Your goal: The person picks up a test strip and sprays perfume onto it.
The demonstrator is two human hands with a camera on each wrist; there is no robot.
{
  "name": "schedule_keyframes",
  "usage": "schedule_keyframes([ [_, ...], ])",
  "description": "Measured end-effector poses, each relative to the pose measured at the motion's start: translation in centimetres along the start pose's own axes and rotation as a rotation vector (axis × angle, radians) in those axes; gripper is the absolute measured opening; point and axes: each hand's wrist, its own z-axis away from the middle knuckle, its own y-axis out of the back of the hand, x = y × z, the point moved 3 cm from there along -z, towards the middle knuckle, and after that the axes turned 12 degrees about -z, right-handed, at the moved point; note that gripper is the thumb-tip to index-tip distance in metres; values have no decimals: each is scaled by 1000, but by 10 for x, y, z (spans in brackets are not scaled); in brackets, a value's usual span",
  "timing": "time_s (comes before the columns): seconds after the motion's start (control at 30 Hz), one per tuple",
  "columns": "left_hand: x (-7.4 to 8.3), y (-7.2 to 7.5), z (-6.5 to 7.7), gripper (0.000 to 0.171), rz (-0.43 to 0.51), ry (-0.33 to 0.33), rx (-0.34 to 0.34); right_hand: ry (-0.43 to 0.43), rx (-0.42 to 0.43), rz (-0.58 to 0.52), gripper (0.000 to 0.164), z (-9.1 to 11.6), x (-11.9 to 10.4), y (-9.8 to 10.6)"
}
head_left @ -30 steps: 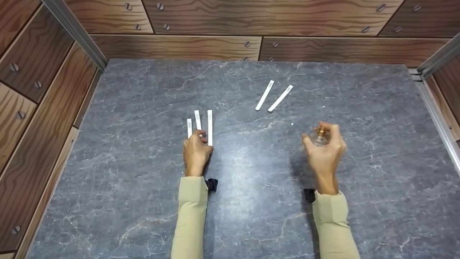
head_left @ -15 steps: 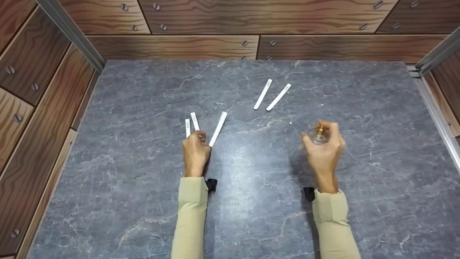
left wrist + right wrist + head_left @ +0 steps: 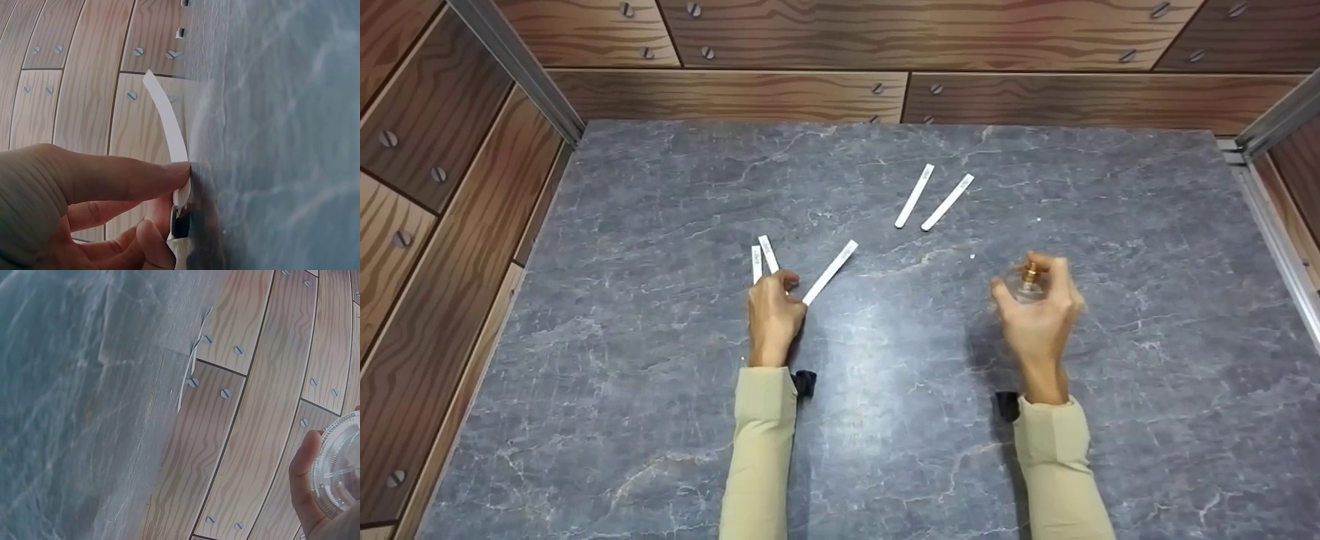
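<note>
1. Left of the middle of the grey marbled counter point(image 3: 885, 345), a white paper scent strip point(image 3: 831, 271) slants away to the right. Its near end is pinched between thumb and fingertip of the left hand point(image 3: 774, 313), a narrow hold that likely serves to leave most of its length free.
2. In the left wrist view this strip bows and its far tip seems lifted off the surface, probably because only one end is gripped.
3. Two more scent strips point(image 3: 757, 264) point(image 3: 769, 253) stick out past the left hand; their near ends are hidden, so whether they are held or merely lie there I cannot tell.
4. Across from it, the right hand point(image 3: 1039, 319) is curled round a clear glass perfume bottle point(image 3: 1030, 283), index finger bent over the gold spray top point(image 3: 1030, 273): a grip that would suit pressing the sprayer while steadying the glass.
5. Farther back, two loose strips point(image 3: 914, 196) point(image 3: 947, 202) lie apart, nearly parallel, printed ends away from the person; that spacing may keep them distinct. The print is too small to read.
6. Behind stand wood-patterned panels point(image 3: 780, 34).
</note>
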Motion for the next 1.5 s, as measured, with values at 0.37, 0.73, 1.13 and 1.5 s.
schedule_keyframes([
  [0.37,4,-2,-1,23,-15,-19,-50,-26,5,1,40,-1,0,1],
  [0.73,1,1,1,19,16,1,-116,-26,-1,-7,41,0,0,1],
  [1.13,-1,4,1,25,-71,36,-160,-20,7,-2,41,0,1,1],
  [1.5,1,3,-1,17,145,36,-191,-1,9,-13,40,0,0,1],
])
